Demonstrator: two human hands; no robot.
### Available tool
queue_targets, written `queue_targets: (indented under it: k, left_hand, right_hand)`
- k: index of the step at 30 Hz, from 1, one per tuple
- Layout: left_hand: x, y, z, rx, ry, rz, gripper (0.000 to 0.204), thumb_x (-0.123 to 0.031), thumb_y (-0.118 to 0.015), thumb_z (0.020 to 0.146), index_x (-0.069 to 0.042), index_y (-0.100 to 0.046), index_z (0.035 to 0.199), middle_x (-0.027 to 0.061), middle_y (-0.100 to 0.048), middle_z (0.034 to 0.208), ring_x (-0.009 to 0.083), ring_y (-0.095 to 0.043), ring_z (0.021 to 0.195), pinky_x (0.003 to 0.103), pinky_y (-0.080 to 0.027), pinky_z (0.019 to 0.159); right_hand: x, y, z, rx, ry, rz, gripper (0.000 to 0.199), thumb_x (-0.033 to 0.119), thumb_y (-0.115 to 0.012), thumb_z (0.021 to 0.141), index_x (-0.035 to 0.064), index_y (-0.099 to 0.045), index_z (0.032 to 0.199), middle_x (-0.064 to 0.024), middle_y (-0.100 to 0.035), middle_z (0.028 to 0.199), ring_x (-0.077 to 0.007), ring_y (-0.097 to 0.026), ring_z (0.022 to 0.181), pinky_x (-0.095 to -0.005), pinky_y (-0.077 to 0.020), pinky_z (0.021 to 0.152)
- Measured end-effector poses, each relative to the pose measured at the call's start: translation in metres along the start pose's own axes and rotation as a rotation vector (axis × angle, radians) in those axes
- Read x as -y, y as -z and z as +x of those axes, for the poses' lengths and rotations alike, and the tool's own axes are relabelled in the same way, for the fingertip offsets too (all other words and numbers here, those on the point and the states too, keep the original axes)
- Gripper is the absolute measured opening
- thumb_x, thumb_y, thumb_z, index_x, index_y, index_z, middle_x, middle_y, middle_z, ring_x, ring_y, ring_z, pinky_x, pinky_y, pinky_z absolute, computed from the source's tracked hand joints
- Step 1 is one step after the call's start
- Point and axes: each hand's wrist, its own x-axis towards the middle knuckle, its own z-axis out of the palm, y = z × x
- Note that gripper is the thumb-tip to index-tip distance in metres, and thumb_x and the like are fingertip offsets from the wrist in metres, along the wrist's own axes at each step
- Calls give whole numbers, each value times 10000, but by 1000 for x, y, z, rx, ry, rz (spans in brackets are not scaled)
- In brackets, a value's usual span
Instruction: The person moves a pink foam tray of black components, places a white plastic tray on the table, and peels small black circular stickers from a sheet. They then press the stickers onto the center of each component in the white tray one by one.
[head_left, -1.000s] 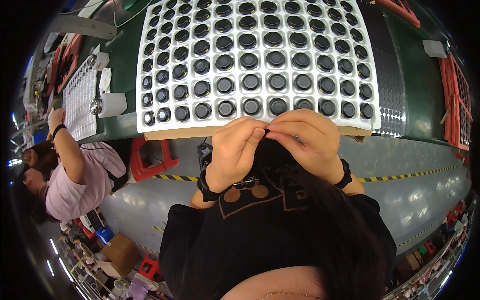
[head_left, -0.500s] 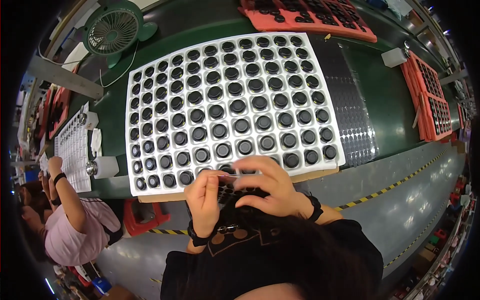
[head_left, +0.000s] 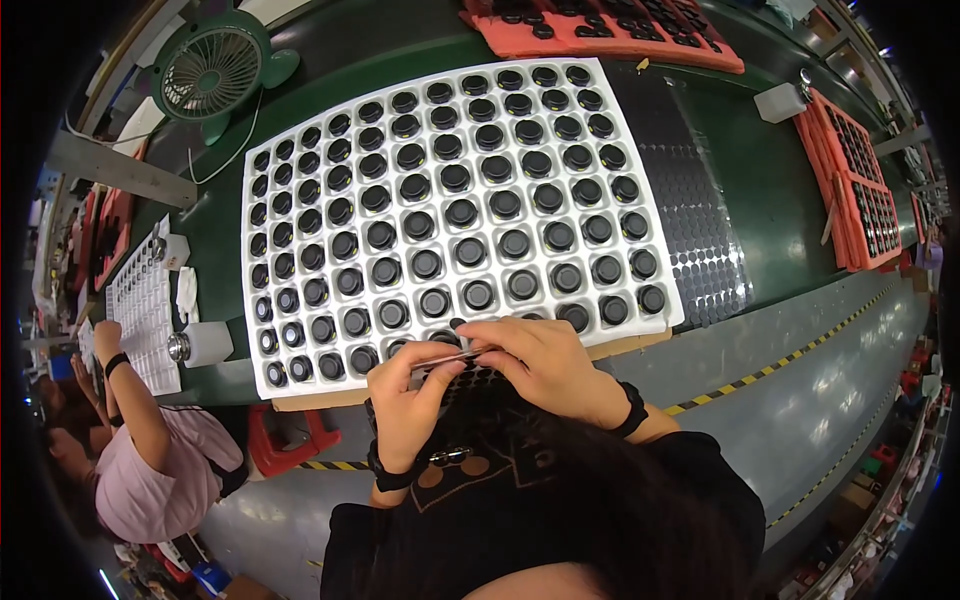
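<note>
My left hand [head_left: 407,405] is closed on a thin sheet dotted with dark round stickers [head_left: 440,360], seen nearly edge-on. The fingers of my right hand [head_left: 545,368] are pinched at the same sheet's right part. A small dark disc [head_left: 458,324] shows just beyond my right fingertips; whether it is on a finger or on the tray I cannot tell. Both hands are over the near edge of a white tray [head_left: 668,318]. Rows of black round parts [head_left: 462,213] sit in its pockets, and my hands hide some of the nearest ones.
A sheet of dark round stickers [head_left: 700,235] lies right of the tray. Red trays of parts stand far [head_left: 600,45] and right [head_left: 840,190]. A green fan [head_left: 212,75] is far left; a white bottle [head_left: 208,343] is nearer. A co-worker [head_left: 155,465] sits at the left.
My right hand's fingers have come down and closed at the sheet; they were spread and blurred before. The view has shifted slightly. My left hand keeps its grip.
</note>
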Motion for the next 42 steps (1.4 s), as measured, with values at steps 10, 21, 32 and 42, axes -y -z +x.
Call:
queue_targets:
  k: [10, 21, 32, 42]
  left_hand:
    - [4, 3, -4, -70, -58, -18, 82, 9, -579, 751, 41, -573, 826, 93, -618, 734, 133, -588, 665, 224, -456, 635]
    - [3, 22, -28, -135, -93, -73, 76, -32, -554, 788, 29, -572, 831, 81, -616, 714, 107, -581, 637, 199, -430, 574]
    - [9, 31, -36, -257, -66, -165, 91, -24, -512, 817, 50, -563, 830, 41, -586, 693, 61, -505, 617, 171, -387, 557]
    - [18, 34, -33, -269, -197, 54, 72, -52, -546, 808, 17, -567, 813, 59, -581, 609, 73, -519, 530, 200, -390, 488]
  right_hand:
    - [4, -11, 1, -115, 141, 20, 289, -24, -650, 661, 51, -590, 934, -76, -610, 766, -193, -592, 650, -249, -469, 542]
    - [18, -27, 1, -27, 59, 66, 273, -57, -643, 676, 9, -572, 931, -86, -619, 793, -159, -609, 704, -235, -486, 615]
    - [28, -44, 12, 44, 30, 170, 349, -76, -639, 678, -17, -535, 1006, -97, -597, 828, -166, -607, 764, -249, -494, 696]
    - [30, -56, 12, 0, 91, 44, 372, -89, -639, 663, -14, -537, 1013, -100, -604, 847, -152, -607, 762, -235, -479, 673]
